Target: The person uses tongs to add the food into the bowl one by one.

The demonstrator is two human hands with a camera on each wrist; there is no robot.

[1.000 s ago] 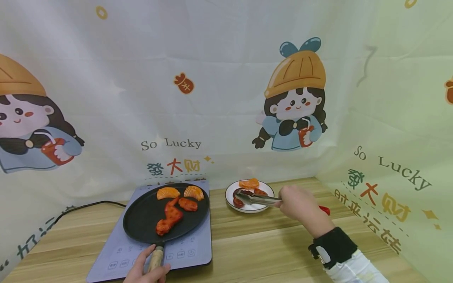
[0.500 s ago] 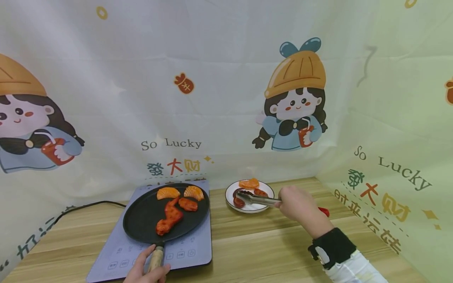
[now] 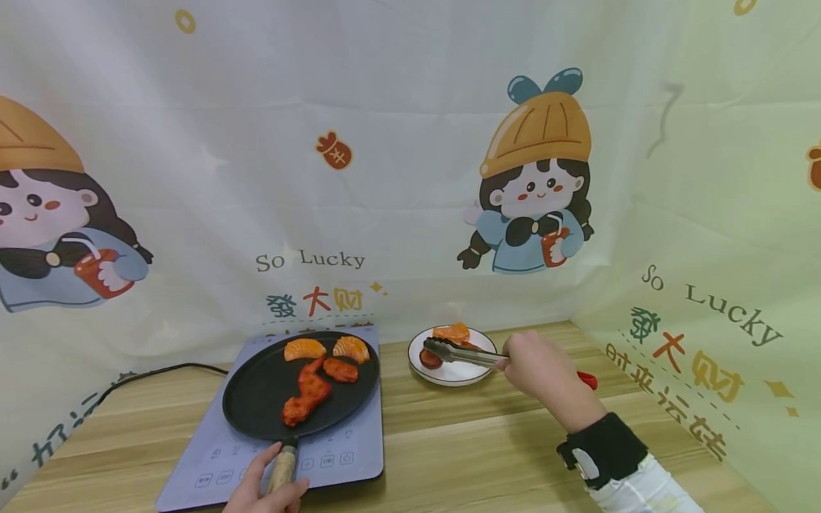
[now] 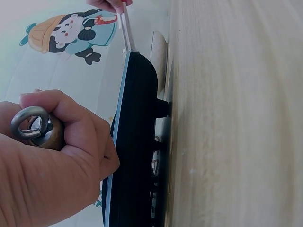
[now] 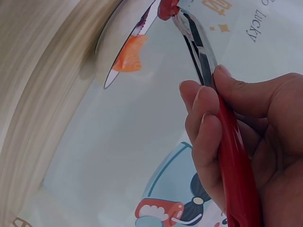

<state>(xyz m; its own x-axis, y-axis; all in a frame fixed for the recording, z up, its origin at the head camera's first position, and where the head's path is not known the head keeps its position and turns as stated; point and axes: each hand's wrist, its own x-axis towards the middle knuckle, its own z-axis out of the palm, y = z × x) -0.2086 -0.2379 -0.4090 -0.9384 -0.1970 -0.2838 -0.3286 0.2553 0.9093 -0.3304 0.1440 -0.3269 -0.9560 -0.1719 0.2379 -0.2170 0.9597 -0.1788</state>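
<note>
In the head view, my left hand (image 3: pixel 266 488) grips the wooden handle (image 3: pixel 283 468) of a flat black pan (image 3: pixel 256 399). The handle's metal ring (image 4: pixel 31 122) pokes out of that hand in the left wrist view. My right hand (image 3: pixel 537 367) holds metal tongs (image 3: pixel 471 355) by their red handles (image 5: pixel 236 165). The tongs' tips are over a white dark-rimmed plate (image 3: pixel 462 379), at a dark red piece of food (image 3: pixel 430 359). In the right wrist view a red piece (image 5: pixel 166 8) is at the tips, partly cut off by the frame. On the plate lies an orange salmon-like slice (image 3: pixel 452 332).
The pan sits on a pale induction cooker (image 3: pixel 340 456) and bears a red chicken wing (image 3: pixel 308 399), a smaller red meat piece (image 3: pixel 341 370) and two orange slices (image 3: pixel 304 349). A black cord (image 3: pixel 167 368) runs left. A printed curtain (image 3: pixel 410 214) hangs behind the wooden table (image 3: pixel 462 449).
The tongs' tips have risen slightly above the plate, and the dark red food at them has shifted. My left hand and the pan stay where they were.
</note>
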